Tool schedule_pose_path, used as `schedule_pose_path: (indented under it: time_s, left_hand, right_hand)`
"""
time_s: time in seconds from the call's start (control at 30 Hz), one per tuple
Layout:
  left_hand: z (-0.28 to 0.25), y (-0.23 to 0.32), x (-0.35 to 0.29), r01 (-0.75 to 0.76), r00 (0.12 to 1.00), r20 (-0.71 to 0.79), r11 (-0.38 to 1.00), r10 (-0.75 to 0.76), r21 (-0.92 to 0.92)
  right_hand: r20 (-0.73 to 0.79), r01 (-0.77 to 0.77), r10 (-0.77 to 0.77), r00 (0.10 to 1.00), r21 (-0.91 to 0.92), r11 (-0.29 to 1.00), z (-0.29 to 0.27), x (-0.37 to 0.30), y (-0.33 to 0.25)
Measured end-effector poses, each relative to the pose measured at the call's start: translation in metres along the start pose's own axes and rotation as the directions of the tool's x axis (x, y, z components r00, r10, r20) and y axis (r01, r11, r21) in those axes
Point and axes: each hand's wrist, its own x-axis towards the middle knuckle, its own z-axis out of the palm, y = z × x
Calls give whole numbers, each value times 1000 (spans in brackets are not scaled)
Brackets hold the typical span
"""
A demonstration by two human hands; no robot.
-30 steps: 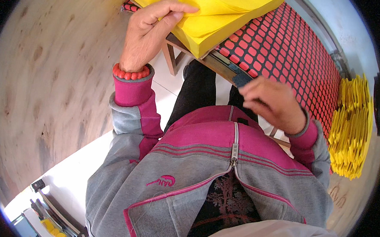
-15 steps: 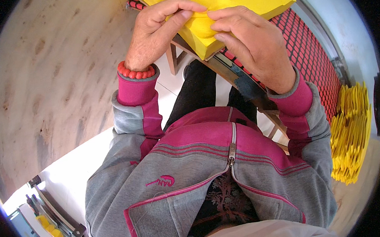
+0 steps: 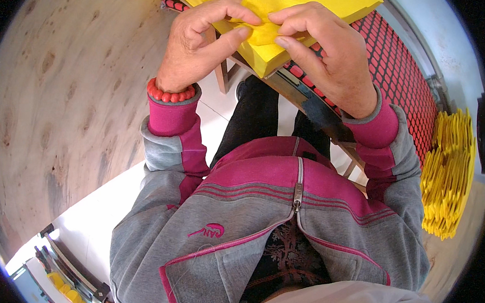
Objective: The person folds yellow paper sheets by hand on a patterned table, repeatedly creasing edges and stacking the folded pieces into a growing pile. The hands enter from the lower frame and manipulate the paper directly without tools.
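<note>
At the top of the head view lies a thick yellow stack (image 3: 333,1) of soft sheets, its near corner jutting toward me. My left hand (image 3: 201,41), with a red bead bracelet (image 3: 171,95) at the wrist, has its thumb and forefinger on the left side of a rumpled yellow sheet (image 3: 264,34) on top. Opposite it, my right hand (image 3: 330,48) grips the sheet's right side between bent fingers and thumb. Small gaps show between the fingertips, and how firmly each hand pinches is hard to see.
Beneath the stack is a wooden-framed bench with a red and black patterned cover (image 3: 397,72). A bundle of yellow folded pieces (image 3: 447,179) stands at the right. A large wooden board (image 3: 48,107) fills the left. Small yellow items (image 3: 66,292) sit on a shelf at lower left.
My left finger and thumb have come down slightly and spread a little apart. My right fingers have shifted slightly right, and the yellow sheet between the hands looks more crumpled.
</note>
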Motion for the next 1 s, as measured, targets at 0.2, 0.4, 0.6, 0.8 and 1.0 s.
schedule_pose_path:
  time_s: [0.2, 0.4, 0.6, 0.8, 1.0]
  left_hand:
    - [12, -9, -7, 113, 979, -141, 967, -148, -230]
    - [22, -6, -4, 85, 954, -257, 961, -155, -264]
    - [25, -8, -4, 67, 942, -297, 953, -158, -295]
    - [15, -7, -7, 91, 968, -202, 961, -147, -263]
    - [9, -3, -6, 2, 991, -136, 997, -14, -81]
  right_hand:
    - [-38, 15, -16, 999, -41, 999, -6, 1, -6]
    - [-26, -7, 5, 1000, -73, 997, -4, 2, -8]
    - [-10, 1, -1, 1000, -44, 999, -2, 1, -8]
    - [12, -26, 26, 1000, -49, 998, -6, 1, -9]
    - [-41, 16, -17, 999, -19, 1000, -1, 2, -4]
